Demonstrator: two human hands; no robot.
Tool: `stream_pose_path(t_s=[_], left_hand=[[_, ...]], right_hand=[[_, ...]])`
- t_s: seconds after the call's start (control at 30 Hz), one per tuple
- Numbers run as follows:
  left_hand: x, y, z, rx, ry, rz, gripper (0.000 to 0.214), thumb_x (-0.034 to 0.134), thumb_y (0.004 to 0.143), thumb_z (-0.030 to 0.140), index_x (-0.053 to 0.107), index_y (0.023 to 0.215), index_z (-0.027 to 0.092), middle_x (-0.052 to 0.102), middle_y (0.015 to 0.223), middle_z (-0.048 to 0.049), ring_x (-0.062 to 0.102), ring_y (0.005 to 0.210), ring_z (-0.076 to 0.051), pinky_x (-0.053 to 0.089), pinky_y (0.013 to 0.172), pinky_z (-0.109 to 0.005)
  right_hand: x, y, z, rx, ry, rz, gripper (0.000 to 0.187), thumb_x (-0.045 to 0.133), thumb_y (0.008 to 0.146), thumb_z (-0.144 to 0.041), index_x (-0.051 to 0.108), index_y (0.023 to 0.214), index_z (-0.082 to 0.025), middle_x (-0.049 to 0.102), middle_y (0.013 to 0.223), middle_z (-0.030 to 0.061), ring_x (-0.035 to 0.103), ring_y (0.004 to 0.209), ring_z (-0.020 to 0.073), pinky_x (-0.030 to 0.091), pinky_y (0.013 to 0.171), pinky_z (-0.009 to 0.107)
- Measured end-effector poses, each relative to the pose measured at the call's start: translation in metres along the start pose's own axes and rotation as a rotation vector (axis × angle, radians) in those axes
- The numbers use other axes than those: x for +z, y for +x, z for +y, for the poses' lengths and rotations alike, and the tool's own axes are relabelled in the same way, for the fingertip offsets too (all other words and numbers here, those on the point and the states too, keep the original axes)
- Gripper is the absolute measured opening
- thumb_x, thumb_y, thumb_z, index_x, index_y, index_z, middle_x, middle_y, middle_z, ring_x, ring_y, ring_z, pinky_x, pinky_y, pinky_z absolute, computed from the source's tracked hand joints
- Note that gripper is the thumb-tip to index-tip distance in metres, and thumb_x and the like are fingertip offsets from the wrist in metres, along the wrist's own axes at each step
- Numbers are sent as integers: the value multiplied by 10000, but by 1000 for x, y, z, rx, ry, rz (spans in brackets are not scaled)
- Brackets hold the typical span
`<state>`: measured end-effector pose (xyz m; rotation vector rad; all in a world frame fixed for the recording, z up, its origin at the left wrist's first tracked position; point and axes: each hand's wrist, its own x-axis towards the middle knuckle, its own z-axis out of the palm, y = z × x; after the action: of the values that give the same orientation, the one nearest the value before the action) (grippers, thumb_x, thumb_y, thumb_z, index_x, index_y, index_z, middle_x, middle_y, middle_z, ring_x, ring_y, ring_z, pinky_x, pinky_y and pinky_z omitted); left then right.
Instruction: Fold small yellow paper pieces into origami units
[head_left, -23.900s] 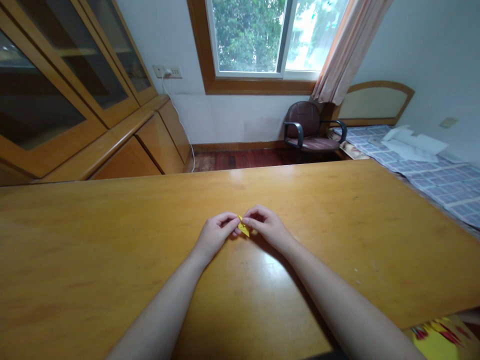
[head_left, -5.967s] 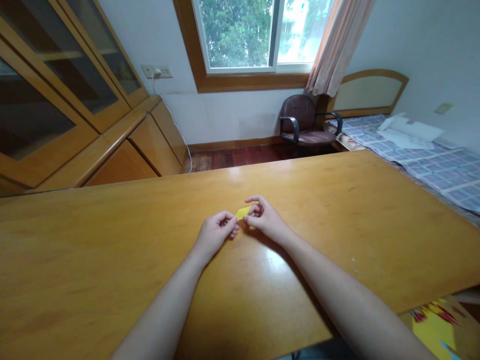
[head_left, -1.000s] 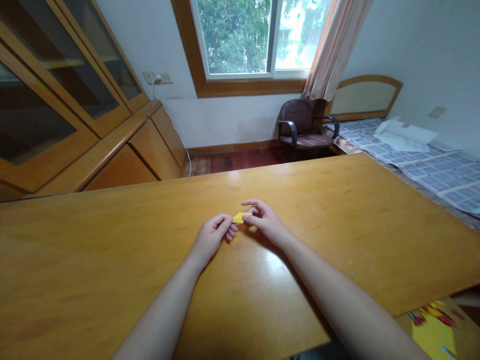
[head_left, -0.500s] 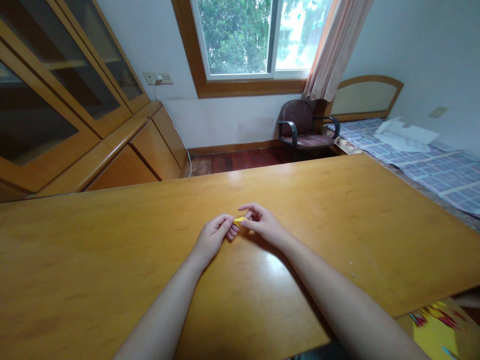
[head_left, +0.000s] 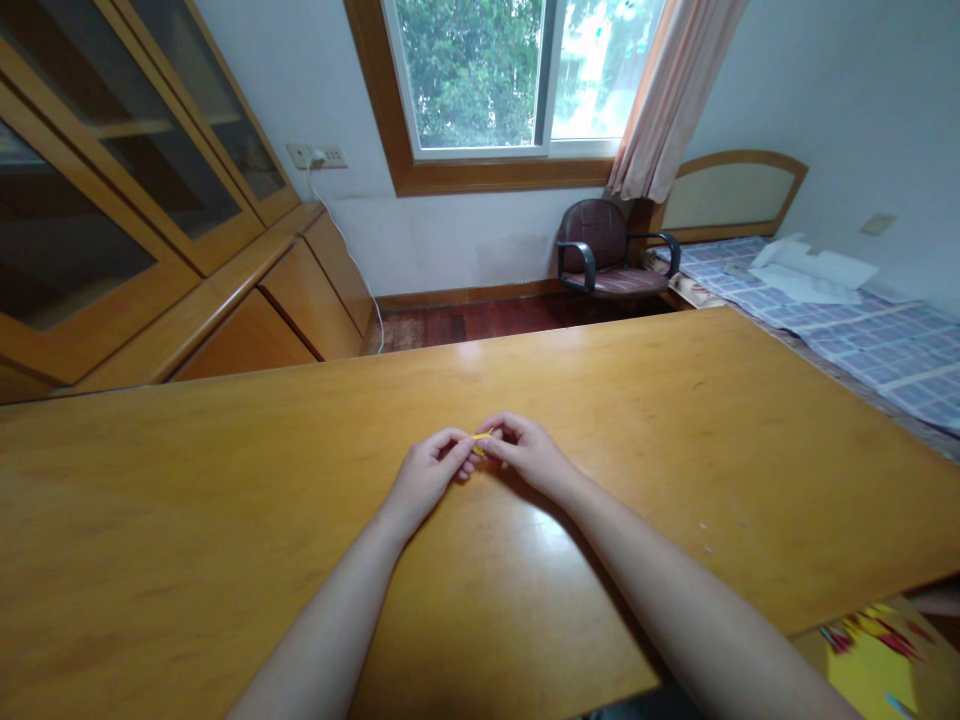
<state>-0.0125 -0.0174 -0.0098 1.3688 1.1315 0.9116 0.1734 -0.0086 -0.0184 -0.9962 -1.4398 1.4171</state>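
Pinching folded yellow paper (head_left: 481, 436), both hands (head_left: 429, 468) (head_left: 528, 450) close together over the wooden table (head_left: 247, 500)

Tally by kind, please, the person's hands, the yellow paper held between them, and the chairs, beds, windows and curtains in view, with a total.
Left hand and right hand: 2
Held yellow paper: 1
Chair: 1
Bed: 1
Window: 1
Curtain: 1
Total: 7
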Motion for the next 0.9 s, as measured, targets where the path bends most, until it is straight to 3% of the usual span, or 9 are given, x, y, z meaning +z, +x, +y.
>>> stream_pose_path(t_s=[0.27,0.63,0.9], left_hand=[[1,-1,4,1,2,-18,295,668,818,445,683,836,151,672,720,-24,587,616,-122,486,610,-237],[-1,-1,4,-27,-25,1,287,660,821,440,663,826,153,659,651,-10,599,587,-128,485,608,-244],[-3,3,-1,-21,-22,-10,359,635,839,498,660,779,145,664,629,-20,599,558,-126,484,584,-243]], right_hand=[[1,0,-2,-19,-54,25,248,671,838,-424,659,865,-178,604,659,-33,547,617,118,413,626,252],[3,-4,-11,-142,-287,68,134,673,843,-314,726,836,-191,686,736,7,593,679,141,444,677,275],[1,-1,-3,-117,-224,81,282,721,808,-335,665,1053,-208,676,862,12,601,716,138,468,706,294]])
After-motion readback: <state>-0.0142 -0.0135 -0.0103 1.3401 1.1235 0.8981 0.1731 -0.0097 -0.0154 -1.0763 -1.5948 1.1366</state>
